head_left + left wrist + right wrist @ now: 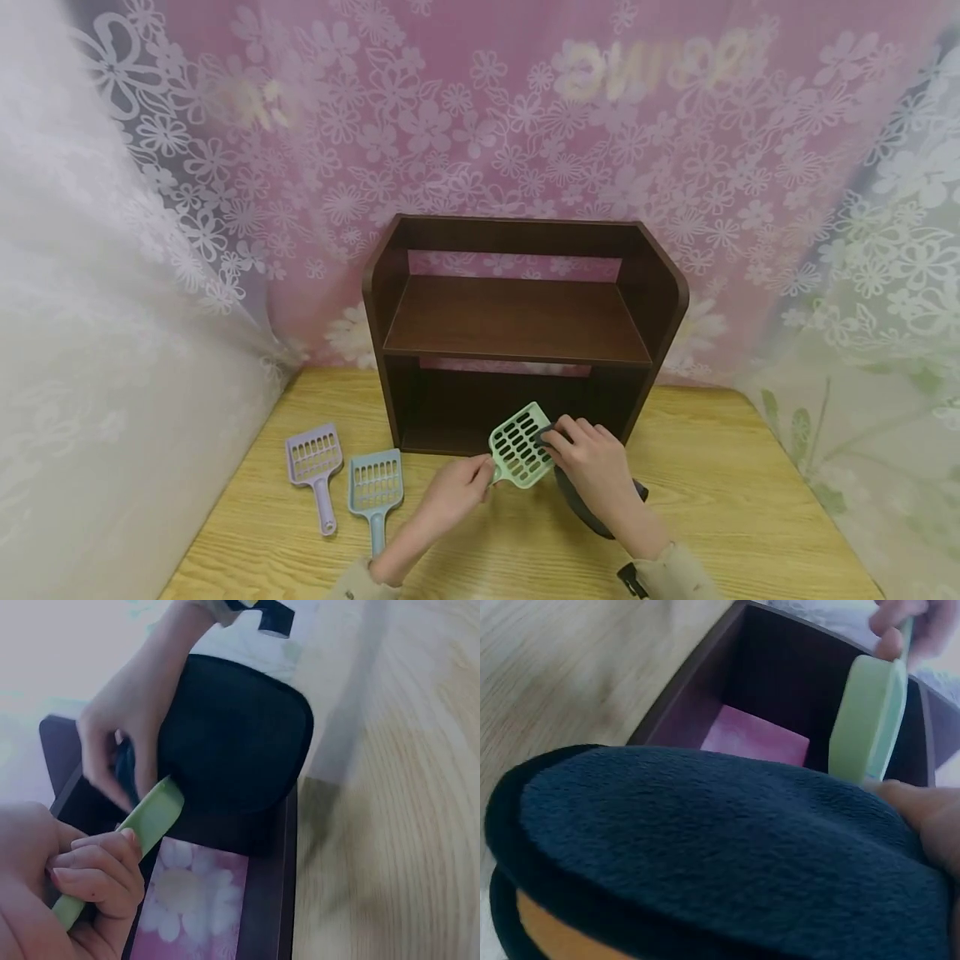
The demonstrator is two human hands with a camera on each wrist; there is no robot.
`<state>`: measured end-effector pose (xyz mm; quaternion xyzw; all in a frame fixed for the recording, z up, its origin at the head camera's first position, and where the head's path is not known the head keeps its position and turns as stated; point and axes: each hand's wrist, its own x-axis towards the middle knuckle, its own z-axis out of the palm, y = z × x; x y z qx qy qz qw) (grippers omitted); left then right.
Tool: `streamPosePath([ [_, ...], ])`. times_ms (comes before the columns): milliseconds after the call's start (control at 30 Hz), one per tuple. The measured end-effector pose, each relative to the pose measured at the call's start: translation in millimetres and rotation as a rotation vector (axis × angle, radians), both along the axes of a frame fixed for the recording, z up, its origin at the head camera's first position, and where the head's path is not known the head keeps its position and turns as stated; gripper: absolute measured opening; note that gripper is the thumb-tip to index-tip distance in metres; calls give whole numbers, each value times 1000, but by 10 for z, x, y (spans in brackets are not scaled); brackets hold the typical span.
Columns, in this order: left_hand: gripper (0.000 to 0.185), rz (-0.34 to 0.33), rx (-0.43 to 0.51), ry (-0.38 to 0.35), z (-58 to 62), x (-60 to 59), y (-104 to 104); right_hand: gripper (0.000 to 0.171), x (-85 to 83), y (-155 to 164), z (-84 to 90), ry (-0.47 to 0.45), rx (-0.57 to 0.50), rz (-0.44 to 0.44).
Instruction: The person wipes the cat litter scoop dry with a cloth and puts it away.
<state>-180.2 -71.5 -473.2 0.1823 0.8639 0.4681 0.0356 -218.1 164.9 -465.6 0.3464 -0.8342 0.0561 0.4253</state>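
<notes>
A light green slotted litter scoop is held by its handle in my left hand, its head tilted up in front of the shelf. My right hand pinches a dark blue fleecy cloth against the right edge of the scoop's head. Most of the cloth hangs from the fingers, and its black edging shows in the right wrist view. From the left wrist, the scoop appears nearly edge-on, with curled fingers around its handle.
A dark brown two-tier shelf stands at the back of the wooden table. On the left lie a purple slotted scoop and a blue-grey one, the latter's handle close to my left forearm. Flowered curtains surround the table.
</notes>
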Motion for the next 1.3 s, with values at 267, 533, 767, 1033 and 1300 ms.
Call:
streamPosePath([
  [267,33,6,-18,-3,-13,22,55,18,-103,-77,31,-36,-17,-59],
  [533,39,62,39,-24,17,-34,-76,19,-28,85,15,-63,36,-9],
  [767,35,-85,270,-232,-25,-93,-199,23,-58,307,3,-268,-328,35],
  [1033,35,-217,404,-432,-10,-106,-234,18,-103,428,-22,-727,-750,52],
  [1300,37,-243,320,-466,-18,-104,-198,34,-131,369,34,-1108,-936,99],
])
